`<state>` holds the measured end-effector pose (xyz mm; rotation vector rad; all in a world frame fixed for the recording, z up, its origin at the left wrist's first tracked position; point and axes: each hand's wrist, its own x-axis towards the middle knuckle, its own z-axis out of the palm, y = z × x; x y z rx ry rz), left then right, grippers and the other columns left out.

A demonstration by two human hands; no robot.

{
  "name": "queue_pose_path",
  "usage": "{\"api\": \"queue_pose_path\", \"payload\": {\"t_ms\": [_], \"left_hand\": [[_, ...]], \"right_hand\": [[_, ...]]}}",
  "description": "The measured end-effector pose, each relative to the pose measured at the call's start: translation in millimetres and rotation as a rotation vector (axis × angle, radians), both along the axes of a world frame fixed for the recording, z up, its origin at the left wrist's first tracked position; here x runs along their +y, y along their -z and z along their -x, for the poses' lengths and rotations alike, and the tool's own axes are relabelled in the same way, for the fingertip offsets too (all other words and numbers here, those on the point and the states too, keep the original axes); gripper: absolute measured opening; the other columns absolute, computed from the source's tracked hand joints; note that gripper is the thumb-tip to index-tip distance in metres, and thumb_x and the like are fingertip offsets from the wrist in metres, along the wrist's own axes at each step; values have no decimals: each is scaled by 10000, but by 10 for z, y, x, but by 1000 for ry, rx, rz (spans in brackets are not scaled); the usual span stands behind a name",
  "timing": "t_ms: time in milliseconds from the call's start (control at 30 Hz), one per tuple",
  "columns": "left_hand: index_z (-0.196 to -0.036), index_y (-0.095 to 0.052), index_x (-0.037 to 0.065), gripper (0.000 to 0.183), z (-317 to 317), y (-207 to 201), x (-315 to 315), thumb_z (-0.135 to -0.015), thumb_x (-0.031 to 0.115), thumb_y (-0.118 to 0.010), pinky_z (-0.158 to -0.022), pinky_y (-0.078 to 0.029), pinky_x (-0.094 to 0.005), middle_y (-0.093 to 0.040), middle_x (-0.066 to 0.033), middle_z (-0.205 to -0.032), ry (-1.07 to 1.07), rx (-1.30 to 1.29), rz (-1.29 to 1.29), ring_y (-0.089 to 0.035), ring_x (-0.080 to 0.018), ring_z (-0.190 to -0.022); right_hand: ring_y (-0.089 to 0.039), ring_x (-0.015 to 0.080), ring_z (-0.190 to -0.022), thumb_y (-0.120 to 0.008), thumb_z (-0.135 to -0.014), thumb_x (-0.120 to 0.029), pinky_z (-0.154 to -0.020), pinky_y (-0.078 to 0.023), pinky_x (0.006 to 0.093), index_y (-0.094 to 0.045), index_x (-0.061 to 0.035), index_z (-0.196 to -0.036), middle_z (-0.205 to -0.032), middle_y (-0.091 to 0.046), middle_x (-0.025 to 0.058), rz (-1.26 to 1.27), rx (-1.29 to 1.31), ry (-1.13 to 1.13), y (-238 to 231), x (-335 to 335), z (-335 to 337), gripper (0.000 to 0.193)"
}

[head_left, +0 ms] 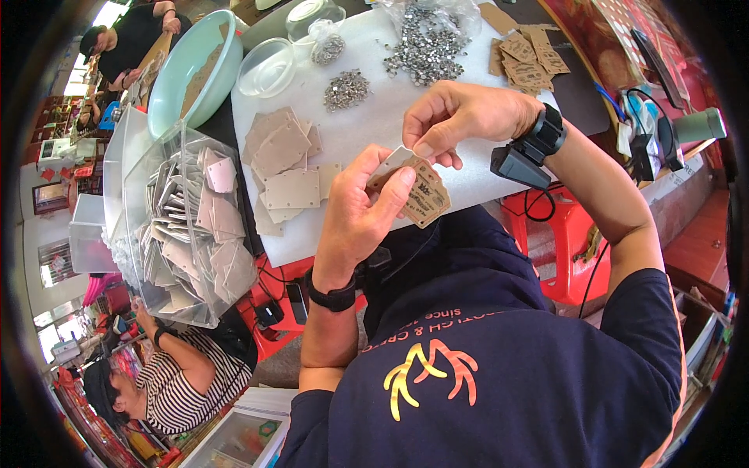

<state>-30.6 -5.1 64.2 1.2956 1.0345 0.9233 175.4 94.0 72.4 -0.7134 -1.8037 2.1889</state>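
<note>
My left hand [365, 204] grips a small brown printed card [429, 201] together with a plain greyish-beige piece of card behind it, thumb on top and fingers underneath. My right hand [468, 117] is closed in a pinch at the upper corner of these cards. Whatever lies between its fingertips is too small or hidden to make out. Under and beyond my hands is a white foam sheet [312, 238] on the table. On it, left of my left hand, lie plain beige cards [285, 156] with small holes, in loose overlapping piles.
A clear bin [204, 312] full of similar cards stands at the left, by a pale green basin [156, 117]. Small metal fasteners [347, 90] and a larger metal heap [429, 47] lie ahead. Brown cards [530, 58] are stacked far right. Two people [183, 374] sit at the left.
</note>
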Motion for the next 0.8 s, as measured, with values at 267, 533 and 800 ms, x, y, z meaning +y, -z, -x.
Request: {"api": "queue_pose_path", "payload": {"t_ms": [267, 533, 800], "left_hand": [[-1008, -587, 8, 153, 29, 35, 29, -949, 147, -607, -576, -449, -223, -621, -19, -793, -22, -53, 20, -532, -45, -669], [-958, -596, 5, 142, 6, 116, 54, -946, 145, -610, -550, -448, -223, -610, -12, -742, -82, -30, -48, -529, -43, -639], [-956, -596, 7, 159, -20, 107, 64, -948, 165, -610, -548, -446, -225, -622, -19, -735, -98, -2, -58, -546, -47, -652]], "right_hand": [[-595, 76, -698, -686, -869, -136, -639, -481, 229, -639, 20, -970, -807, -642, 17, -17, 41, 13, 48, -60, -24, 192], [-557, 32, -803, -701, -867, -102, -706, -452, 219, -631, -9, -977, -857, -615, -42, -214, 61, 128, 148, -166, -18, 160], [-573, 57, -802, -667, -874, -82, -680, -493, 231, -629, -6, -986, -869, -624, -17, -262, 69, 218, 196, -211, -32, 141]]}}
